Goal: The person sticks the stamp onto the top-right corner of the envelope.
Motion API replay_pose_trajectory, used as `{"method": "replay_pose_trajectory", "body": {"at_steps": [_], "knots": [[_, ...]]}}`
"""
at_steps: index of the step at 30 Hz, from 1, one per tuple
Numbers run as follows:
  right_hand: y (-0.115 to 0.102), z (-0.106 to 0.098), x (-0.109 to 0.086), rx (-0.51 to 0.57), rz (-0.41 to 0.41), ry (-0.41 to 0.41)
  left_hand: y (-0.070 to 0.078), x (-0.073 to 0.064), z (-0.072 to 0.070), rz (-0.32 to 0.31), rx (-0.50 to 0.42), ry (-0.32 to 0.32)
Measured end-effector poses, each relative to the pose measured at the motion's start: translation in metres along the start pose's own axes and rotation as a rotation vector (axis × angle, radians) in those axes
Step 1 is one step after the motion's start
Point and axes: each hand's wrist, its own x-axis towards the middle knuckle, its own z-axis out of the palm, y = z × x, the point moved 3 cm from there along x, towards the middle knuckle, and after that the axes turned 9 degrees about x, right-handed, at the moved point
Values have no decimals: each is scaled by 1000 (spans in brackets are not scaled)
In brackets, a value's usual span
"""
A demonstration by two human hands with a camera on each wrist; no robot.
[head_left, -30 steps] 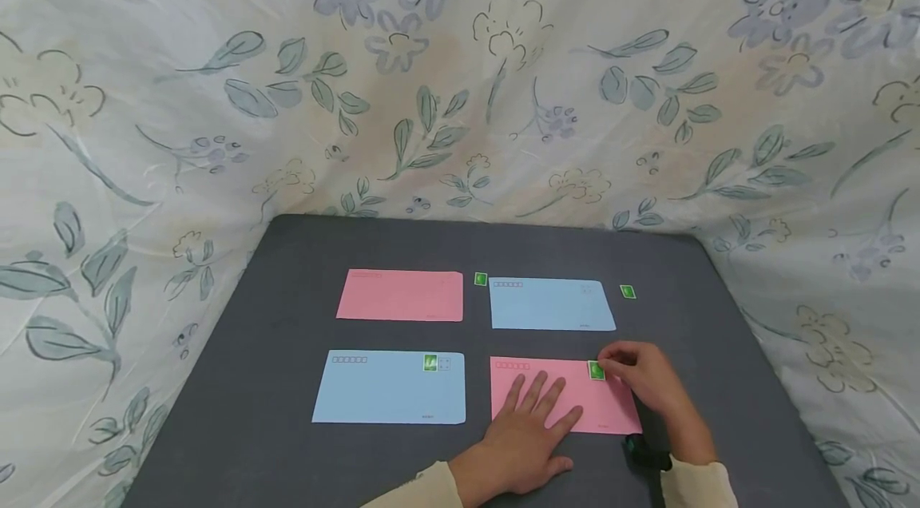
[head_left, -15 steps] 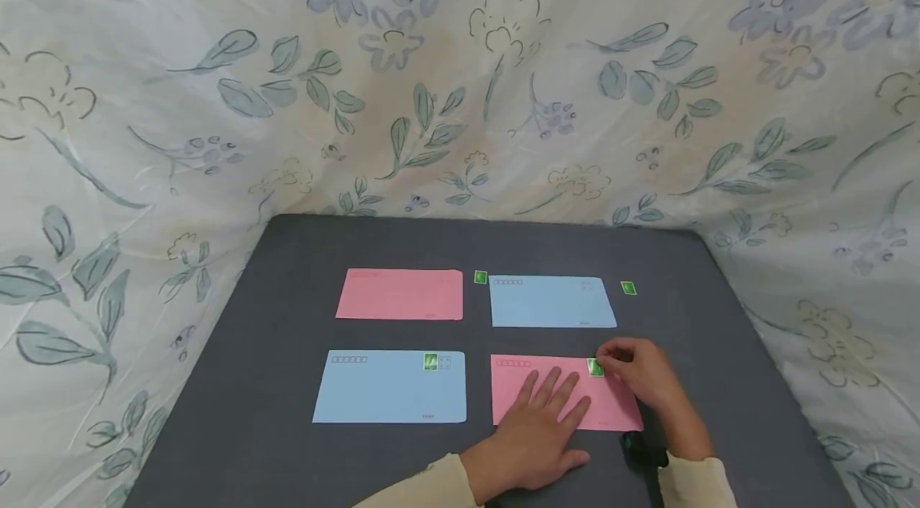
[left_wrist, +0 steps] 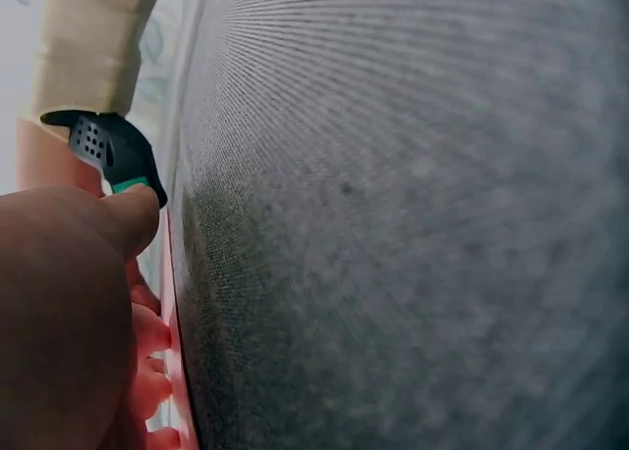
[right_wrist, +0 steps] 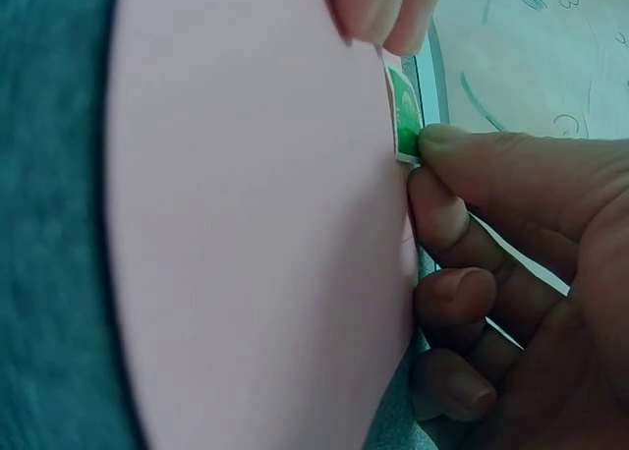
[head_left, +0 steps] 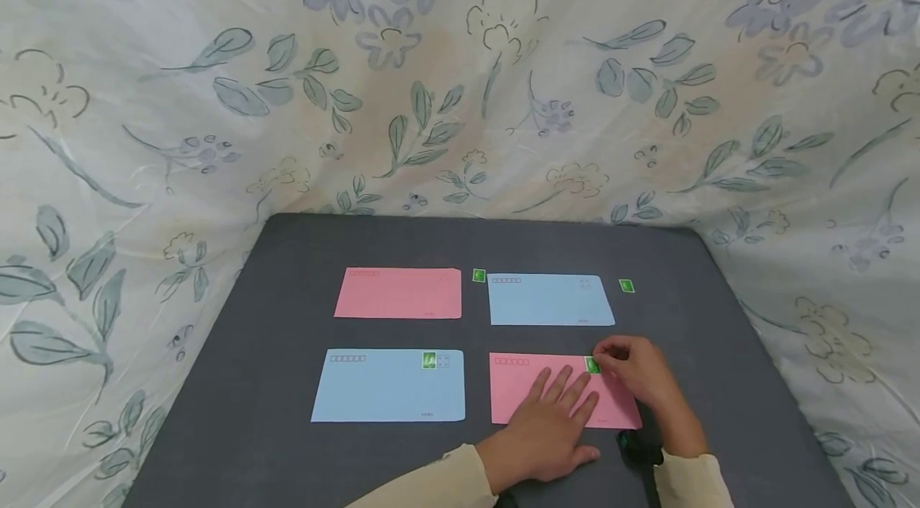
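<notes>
My left hand (head_left: 549, 428) lies spread on the near right pink envelope (head_left: 614, 408), fingers straight across its middle. At that envelope's upper right corner my right hand (head_left: 640, 368) pinches a small green stamp (head_left: 592, 365) by its right edge. Seen from the right wrist, the thumb presses on the edge of the stamp (right_wrist: 404, 111), which stands slightly raised from the pink paper (right_wrist: 246, 224). The other right fingers are curled beside the envelope. In the left wrist view the left hand (left_wrist: 69, 303) blocks most of the envelope, leaving only a thin pink strip.
A blue envelope (head_left: 388, 392) with a green stamp (head_left: 429, 360) lies near left. Farther back are a pink envelope (head_left: 398, 296) and a blue envelope (head_left: 549, 304). Two loose stamps, one (head_left: 478, 275) between them and another (head_left: 627, 286) at right, lie on the dark table (head_left: 237, 412).
My left hand has slid a little to the right over the pink envelope. The right hand and its stamp stay at the corner, with hardly any shift.
</notes>
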Motion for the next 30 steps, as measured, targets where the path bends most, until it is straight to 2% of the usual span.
{"method": "replay_pose_trajectory", "body": {"at_steps": [17,30], "knots": [[-3,3,-1,-27,17,31,2,6,-3,-36,75,-41],[-1,4,-1,-13,20,46,1,7,-3,-39,78,-31]]}}
